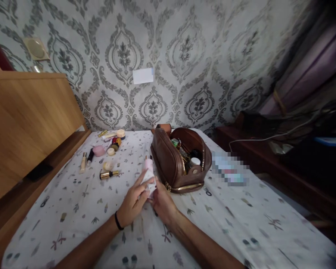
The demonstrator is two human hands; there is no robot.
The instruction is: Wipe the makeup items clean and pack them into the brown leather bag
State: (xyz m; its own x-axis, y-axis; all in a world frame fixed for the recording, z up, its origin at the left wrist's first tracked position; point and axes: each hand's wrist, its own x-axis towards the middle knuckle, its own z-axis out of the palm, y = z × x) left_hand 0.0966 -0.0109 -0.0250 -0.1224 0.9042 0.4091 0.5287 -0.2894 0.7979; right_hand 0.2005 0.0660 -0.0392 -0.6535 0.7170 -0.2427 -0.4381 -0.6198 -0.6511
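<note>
A pink bottle [148, 163] with a silvery cap points away from me, held between my two hands. The fingers of my left hand [133, 201] press a crumpled white tissue [149, 178] against its side. My right hand [164, 203] is closed around the lower part of the bottle, which is mostly hidden by the fingers and tissue. Just beyond my right hand stands a brown leather toiletry bag [168, 160], unzipped, with a white-lidded jar [194, 162] and other small items inside.
Left on the patterned sheet [81, 216] lie a gold-and-black lipstick [109, 174], a pink round container [98, 150], a cream tube [83, 162] and several other cosmetics. A pixelated item [231, 170] lies right of the bag. Wooden furniture [30, 123] borders the left; patterned wallpaper is behind.
</note>
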